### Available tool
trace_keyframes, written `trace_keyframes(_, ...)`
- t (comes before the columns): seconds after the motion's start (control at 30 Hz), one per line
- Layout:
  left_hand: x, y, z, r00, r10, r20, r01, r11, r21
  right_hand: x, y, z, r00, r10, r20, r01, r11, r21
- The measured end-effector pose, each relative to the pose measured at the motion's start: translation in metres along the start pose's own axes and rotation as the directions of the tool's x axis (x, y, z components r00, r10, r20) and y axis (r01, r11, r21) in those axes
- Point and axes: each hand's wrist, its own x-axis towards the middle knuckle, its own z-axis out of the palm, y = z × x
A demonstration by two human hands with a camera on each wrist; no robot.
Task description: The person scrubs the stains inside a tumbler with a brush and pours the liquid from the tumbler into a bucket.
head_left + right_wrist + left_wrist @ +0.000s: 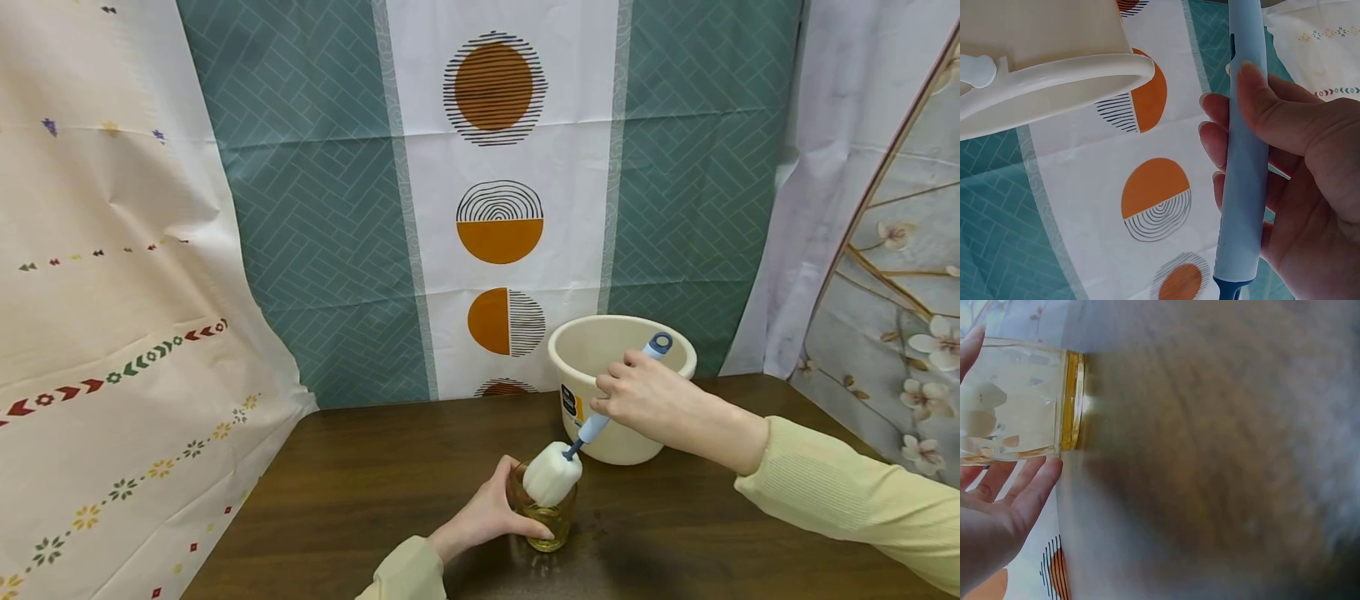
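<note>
An amber drinking glass (553, 527) stands on the wooden table, and my left hand (491, 510) grips it round the side, thumb in front. In the left wrist view the glass (1029, 403) shows its thick yellow base, with my left fingers along its wall. My right hand (648, 393) holds a bottle brush by its light blue handle (1242, 156), fingers wrapped round it. The brush's white sponge head (552, 475) sits tilted in the mouth of the glass, its lower part inside. At the handle's upper end is a dark blue hanging ring (661, 342).
A cream bucket (622, 446) with a dark label stands behind the glass, just beyond my right hand. The dark brown table (375, 467) ends at a teal and white patterned cloth (322, 208) at the back. Other printed cloths hang at left and right.
</note>
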Motion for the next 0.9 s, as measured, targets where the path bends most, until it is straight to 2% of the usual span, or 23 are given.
trace_keyframes(0.47,-0.0005,0.0023,-0.0028,1.0,0.0,0.006,0.0,0.999,0.054,0.0034,-0.0011,-0.001,1.0,-0.029,-0.009,0.029,0.999,-0.032)
trace_keyframes(0.7,0.0012,0.0006,-0.0036,1.0,0.001,0.008,-0.002,0.994,0.109,0.0055,-0.0024,-0.003,0.999,-0.048,-0.001,0.048,0.998,-0.045)
trace_keyframes(0.9,0.0018,-0.0011,-0.0036,1.0,0.006,0.025,-0.009,0.995,0.102,0.0077,-0.0034,-0.0053,0.998,-0.067,-0.005,0.066,0.997,-0.045)
